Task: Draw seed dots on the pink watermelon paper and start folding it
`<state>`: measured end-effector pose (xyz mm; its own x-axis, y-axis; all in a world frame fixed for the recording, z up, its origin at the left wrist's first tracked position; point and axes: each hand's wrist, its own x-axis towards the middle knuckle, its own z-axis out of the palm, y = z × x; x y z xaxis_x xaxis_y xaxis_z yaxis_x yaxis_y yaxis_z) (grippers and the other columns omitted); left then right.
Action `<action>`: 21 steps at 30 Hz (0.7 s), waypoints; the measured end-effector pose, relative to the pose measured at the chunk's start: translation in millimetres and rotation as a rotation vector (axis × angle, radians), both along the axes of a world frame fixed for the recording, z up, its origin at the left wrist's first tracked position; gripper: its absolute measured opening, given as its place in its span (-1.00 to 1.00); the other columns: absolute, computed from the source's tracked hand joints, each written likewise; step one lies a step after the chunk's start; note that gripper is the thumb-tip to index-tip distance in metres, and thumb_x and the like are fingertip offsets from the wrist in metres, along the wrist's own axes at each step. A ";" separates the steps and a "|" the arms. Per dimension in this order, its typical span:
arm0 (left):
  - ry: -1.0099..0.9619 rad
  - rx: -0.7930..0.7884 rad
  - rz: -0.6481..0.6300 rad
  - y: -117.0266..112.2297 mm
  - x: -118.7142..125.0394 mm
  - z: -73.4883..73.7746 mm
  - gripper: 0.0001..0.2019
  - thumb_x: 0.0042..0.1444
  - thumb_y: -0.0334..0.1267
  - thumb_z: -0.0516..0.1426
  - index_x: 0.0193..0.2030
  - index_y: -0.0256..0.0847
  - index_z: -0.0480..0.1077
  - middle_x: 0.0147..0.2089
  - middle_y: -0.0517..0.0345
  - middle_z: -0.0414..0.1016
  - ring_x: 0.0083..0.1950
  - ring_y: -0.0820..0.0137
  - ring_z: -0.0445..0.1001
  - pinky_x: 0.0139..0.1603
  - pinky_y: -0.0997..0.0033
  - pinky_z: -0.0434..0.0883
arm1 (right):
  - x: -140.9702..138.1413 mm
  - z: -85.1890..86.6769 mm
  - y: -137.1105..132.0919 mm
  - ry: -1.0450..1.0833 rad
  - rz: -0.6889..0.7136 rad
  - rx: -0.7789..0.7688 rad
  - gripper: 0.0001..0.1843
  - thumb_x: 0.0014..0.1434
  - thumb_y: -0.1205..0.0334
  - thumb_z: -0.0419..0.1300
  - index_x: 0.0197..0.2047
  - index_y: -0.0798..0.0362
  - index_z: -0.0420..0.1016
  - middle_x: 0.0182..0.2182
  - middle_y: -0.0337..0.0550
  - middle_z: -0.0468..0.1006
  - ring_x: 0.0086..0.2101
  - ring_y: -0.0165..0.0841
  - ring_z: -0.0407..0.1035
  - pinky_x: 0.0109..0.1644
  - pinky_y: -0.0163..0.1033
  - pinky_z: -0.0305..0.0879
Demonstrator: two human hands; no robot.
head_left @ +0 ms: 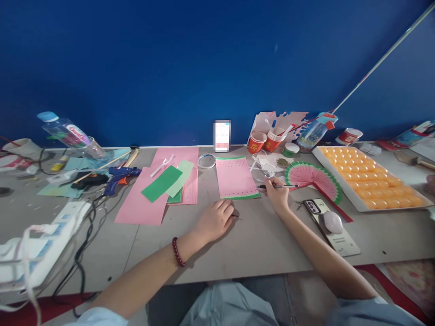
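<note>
Head view, watching remotely. I have the right hand (277,195) with its grip closed on a dark pen (287,186), the writing end pointing left at the right edge of a pink sheet (236,179). From here I can't tell whether the tip touches. The sheet lies flat on the table (238,249), in front of both hands; green bands at its far and near ends, dark dots along each.

Left hand (215,221) palm down just below the sheet's near edge, fingers bent. A small dark item (234,215) shows by the fingertips; I can't tell if that grip holds it. Beaded bracelet (176,251) at the left wrist.

Beyond the sheet's far left corner, a tape roll (200,161). Further left, a green strip (161,183) on pink paper (136,199), then a blue glue gun (113,181). Right of the pen, a pleated watermelon-coloured fan (302,174); nearer me, a phone (351,246) with a whitish rounded object (333,222) on it. Far right, a white tray (335,184) of orange balls (377,179).
</note>
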<state>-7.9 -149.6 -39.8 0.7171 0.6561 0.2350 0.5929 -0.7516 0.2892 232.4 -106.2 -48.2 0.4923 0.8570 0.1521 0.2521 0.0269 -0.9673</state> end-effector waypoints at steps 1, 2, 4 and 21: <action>-0.009 -0.001 -0.002 0.2 0.1 -0.3 -0.92 0.29 -0.28 0.00 -0.17 -0.19 0.28 0.02 -0.01 0.42 0.05 0.22 0.39 0.00 0.18 0.41 | -2.7 3.1 -1.0 0.012 0.024 0.005 -0.57 0.03 -0.04 0.21 -0.65 0.02 0.18 -0.75 -0.36 0.23 -0.64 -0.43 0.30 -0.59 -0.37 0.17; -0.016 -0.002 -0.003 0.4 0.2 -0.6 -0.92 0.29 -0.28 0.00 -0.16 -0.19 0.29 0.01 -0.01 0.42 0.05 0.23 0.39 0.01 0.17 0.41 | -5.6 6.0 -1.8 0.022 0.059 -0.002 -0.56 0.03 -0.06 0.21 -0.65 0.02 0.19 -0.75 -0.35 0.26 -0.66 -0.45 0.28 -0.60 -0.38 0.15; -0.021 -0.007 -0.001 0.8 0.3 -1.1 -0.91 0.28 -0.29 0.00 -0.15 -0.20 0.30 0.00 -0.02 0.43 0.05 0.22 0.40 0.01 0.16 0.41 | -12.0 10.2 -2.4 0.039 0.147 -0.032 -0.54 0.04 -0.11 0.22 -0.64 0.04 0.23 -0.75 -0.32 0.31 -0.69 -0.48 0.23 -0.63 -0.39 0.13; -0.017 0.015 0.001 1.7 0.9 -7.8 -0.89 0.29 -0.27 -0.01 -0.17 -0.21 0.30 -0.04 -0.01 0.42 0.02 0.22 0.37 -0.01 0.18 0.42 | -87.3 -10.8 13.5 -0.094 0.430 -0.015 -0.56 0.08 -0.07 0.17 -0.66 0.02 0.24 -0.69 -0.28 0.34 -0.60 -0.43 0.24 -0.50 -0.31 0.18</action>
<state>-7.0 -147.9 -47.6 0.7124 0.6530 0.2573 0.5884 -0.7555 0.2881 145.1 -92.6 -59.0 0.0753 0.9834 0.1653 0.3076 0.1348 -0.9419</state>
